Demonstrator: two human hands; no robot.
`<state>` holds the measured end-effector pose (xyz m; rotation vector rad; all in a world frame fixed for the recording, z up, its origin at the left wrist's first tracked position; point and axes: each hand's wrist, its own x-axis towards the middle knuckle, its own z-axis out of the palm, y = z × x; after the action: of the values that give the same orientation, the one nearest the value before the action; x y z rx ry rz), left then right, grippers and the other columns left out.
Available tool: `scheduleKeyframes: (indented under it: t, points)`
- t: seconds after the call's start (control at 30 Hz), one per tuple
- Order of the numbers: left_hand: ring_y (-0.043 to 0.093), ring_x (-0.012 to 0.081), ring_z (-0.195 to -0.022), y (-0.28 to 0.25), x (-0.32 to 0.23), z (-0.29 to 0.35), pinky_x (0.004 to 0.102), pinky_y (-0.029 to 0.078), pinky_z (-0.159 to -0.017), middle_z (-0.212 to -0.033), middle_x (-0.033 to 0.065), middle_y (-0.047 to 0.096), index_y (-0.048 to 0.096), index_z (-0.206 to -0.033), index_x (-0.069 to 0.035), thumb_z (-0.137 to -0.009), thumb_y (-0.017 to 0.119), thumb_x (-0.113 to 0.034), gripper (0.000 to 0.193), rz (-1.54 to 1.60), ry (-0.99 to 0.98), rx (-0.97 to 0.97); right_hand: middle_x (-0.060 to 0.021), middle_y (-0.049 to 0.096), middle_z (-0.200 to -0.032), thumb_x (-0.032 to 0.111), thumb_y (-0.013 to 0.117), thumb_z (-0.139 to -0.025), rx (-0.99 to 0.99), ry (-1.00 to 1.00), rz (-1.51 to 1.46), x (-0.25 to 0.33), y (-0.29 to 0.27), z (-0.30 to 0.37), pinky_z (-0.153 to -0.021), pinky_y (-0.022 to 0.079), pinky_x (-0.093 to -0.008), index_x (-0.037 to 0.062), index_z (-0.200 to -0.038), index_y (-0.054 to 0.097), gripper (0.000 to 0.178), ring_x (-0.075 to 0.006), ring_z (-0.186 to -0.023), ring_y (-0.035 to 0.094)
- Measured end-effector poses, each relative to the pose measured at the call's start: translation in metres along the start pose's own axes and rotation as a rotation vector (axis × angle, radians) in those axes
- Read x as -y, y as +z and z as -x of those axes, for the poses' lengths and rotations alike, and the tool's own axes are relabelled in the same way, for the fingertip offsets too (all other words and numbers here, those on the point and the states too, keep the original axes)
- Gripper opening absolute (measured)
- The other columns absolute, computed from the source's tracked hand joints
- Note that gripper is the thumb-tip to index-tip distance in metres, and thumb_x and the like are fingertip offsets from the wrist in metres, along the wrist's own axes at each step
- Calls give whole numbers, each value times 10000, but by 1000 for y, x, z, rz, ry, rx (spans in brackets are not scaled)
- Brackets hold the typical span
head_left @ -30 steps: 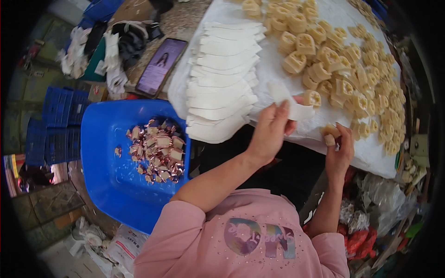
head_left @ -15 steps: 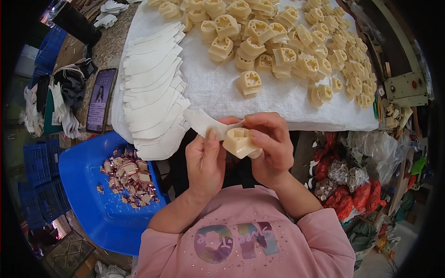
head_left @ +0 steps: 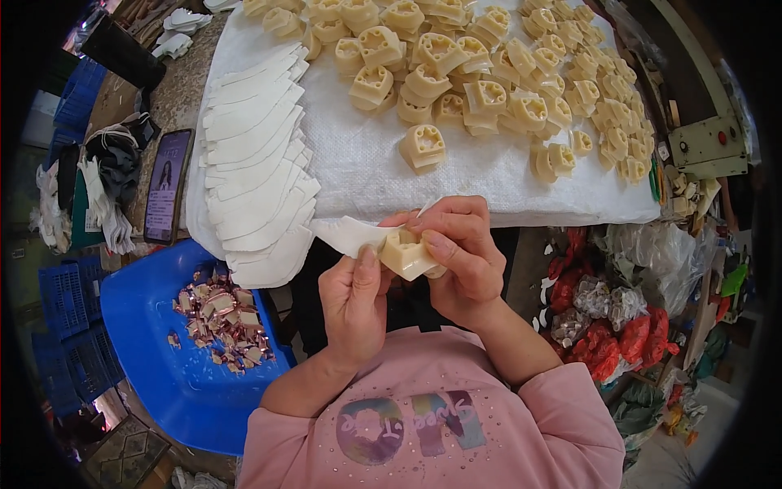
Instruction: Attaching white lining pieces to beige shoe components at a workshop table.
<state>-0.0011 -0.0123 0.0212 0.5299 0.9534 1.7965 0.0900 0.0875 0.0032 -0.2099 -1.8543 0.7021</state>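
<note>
Just in front of the table's near edge, my left hand (head_left: 354,297) pinches a curved white strip (head_left: 349,236) between thumb and fingers. The strip lies against the far side of a cream plastic shoe heel (head_left: 405,256), its left end sticking out freely. My right hand (head_left: 466,259) is closed around the heel's right side, and the strip's other end shows as a thin edge at its fingers. The heel's hollow top faces up. My left fingertips are partly hidden behind the strip and heel.
Overlapping white strips (head_left: 257,163) fan out on the white-covered table (head_left: 350,163), left of many loose cream heels (head_left: 440,53). One heel (head_left: 423,148) stands nearest my hands. A phone (head_left: 169,186) lies at left. Below it, a blue tub (head_left: 155,350) holds shiny pinkish pieces. Red bags (head_left: 599,350) sit at right.
My hands have drawn closer together, bringing the strip up against the heel. The right fingers have shifted left over the heel. The whole view has moved slightly.
</note>
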Motion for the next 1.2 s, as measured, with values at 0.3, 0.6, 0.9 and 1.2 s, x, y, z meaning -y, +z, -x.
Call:
scheduleKeyframes:
  t: [0.3,0.6,0.9,1.2]
  points:
    - [535,229,-1095,-14,-2,-8,327,431,-932,-1195,210,523,427,-1229,122,-992,322,-209,420,-457,175,79,-16,609,-879,56,664,-597,25,-53,245,-7,-1,1,-708,297,-380,105,-958,585,373,-216,-782,469]
    - [575,108,-814,-15,-17,-7,234,458,-749,-909,86,647,617,-1022,84,-934,518,-129,251,-697,192,-139,15,468,-749,115,646,-598,359,37,543,19,-12,-21,-767,246,-453,128,-765,579,181,-196,-801,484]
    - [554,96,-768,-15,-5,-6,213,437,-709,-885,61,629,592,-1086,69,-953,463,-122,267,-865,119,-89,-25,408,-716,100,629,-608,467,10,530,14,-11,-14,-746,258,-440,114,-664,455,183,-201,-754,445]
    - [569,171,-829,-25,-3,-7,271,461,-745,-995,117,609,572,-1135,54,-941,473,-98,266,-823,284,34,-28,461,-770,18,649,-616,342,112,261,-7,-16,-5,-759,253,-414,95,-793,578,205,-206,-781,456]
